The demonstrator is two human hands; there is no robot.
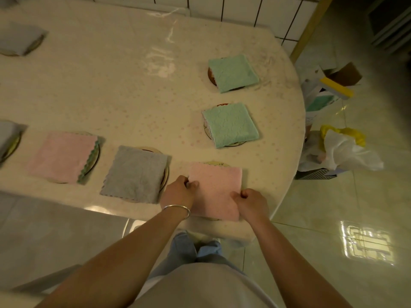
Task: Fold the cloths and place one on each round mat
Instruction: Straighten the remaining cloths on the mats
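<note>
A folded pink cloth (216, 187) lies at the table's near edge over a round mat (214, 163), of which only the far rim shows. My left hand (179, 192) pinches the cloth's left edge. My right hand (252, 203) grips its near right corner. Other folded cloths rest on round mats: a grey one (135, 173), a pink one with a green scalloped edge (63, 156), and two green ones (230, 124) (232, 72). More grey cloths lie on mats at the left edge (6, 134) and far left (19, 38).
The cream table (111, 85) curves round on the right, with a tiled wall behind it. On the floor to the right stand an open cardboard box (329, 85) and a bin with white and yellow bags (340, 150). A wooden post (311, 25) rises at the back right.
</note>
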